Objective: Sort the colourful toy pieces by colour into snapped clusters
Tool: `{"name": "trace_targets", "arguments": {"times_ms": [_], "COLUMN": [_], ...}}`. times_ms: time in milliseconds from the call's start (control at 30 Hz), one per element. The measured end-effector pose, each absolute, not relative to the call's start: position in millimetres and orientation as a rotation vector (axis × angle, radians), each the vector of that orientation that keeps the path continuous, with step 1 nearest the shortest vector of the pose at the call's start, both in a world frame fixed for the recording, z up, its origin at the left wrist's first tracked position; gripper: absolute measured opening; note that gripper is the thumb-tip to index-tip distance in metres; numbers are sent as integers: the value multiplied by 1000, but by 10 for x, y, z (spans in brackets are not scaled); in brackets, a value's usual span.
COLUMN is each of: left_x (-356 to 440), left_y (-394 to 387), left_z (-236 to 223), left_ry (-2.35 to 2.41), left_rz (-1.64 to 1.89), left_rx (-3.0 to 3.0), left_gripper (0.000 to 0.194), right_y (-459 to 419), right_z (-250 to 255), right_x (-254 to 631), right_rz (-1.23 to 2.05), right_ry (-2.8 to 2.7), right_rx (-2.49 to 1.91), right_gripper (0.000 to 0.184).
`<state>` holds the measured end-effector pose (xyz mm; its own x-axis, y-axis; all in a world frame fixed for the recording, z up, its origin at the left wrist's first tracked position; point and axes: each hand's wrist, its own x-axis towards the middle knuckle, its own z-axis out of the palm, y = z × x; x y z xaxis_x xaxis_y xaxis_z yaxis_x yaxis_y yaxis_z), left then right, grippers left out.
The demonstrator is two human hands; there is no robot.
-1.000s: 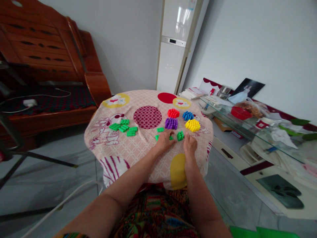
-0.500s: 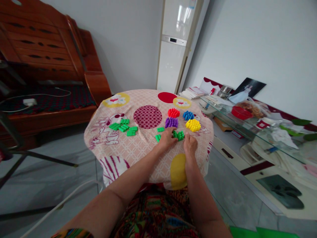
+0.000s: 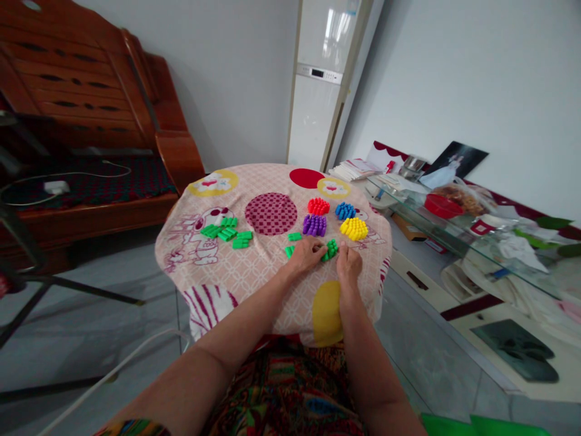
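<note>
A small cluster of green peg-like pieces (image 3: pixel 330 249) sits on the table between my two hands. My left hand (image 3: pixel 308 255) is curled at the cluster's left side, its thumb and fingertips drawn together against the nearest pieces. Whether a piece is between those fingertips is hidden. To the right of the cluster rests my right hand (image 3: pixel 349 264), fingers folded in; anything inside them cannot be seen. Just beyond the hands stand tight groups of purple pieces (image 3: pixel 315 225), yellow pieces (image 3: pixel 354 229), red pieces (image 3: pixel 318 206) and blue pieces (image 3: pixel 345 211).
More green pieces (image 3: pixel 227 234) lie scattered at the table's left, and a few lie beside my left hand. A patterned cloth (image 3: pixel 267 272) covers the round table. A cluttered glass-topped cabinet (image 3: pixel 458 242) stands right, a wooden bench (image 3: pixel 177 151) left.
My left hand's fingers have drawn back to the left and curled in, showing the green cluster more compactly. My right hand has hardly moved.
</note>
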<state>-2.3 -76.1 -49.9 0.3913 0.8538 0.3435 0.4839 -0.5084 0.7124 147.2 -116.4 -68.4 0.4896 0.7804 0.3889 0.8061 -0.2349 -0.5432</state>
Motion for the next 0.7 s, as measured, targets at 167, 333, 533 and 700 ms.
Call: {"name": "trace_targets", "arguments": {"times_ms": [167,333,533,700], "left_x": [30,3,19,52], "left_y": [-720,-731,-743,-708], "left_z": [-549,-545,-626,-665], "left_ry": [1204,1130,1006,1095], "left_rz": [1081,1047,977,926], "left_rx": [2138,2241,2311,2353], "left_gripper": [25,24,38,35], "right_y": [-1160,-1154,-1171,-1185], "right_z": [-680,-692,-678,-649], "right_x": [1473,1476,1470,1456], "right_rz": [-38,-54,-39,-36], "right_ry": [-1308,-1302,-1318,-1317], "right_rx": [-2058,-2046,-2053,-2076], "right_gripper": [61,65,62,59]}}
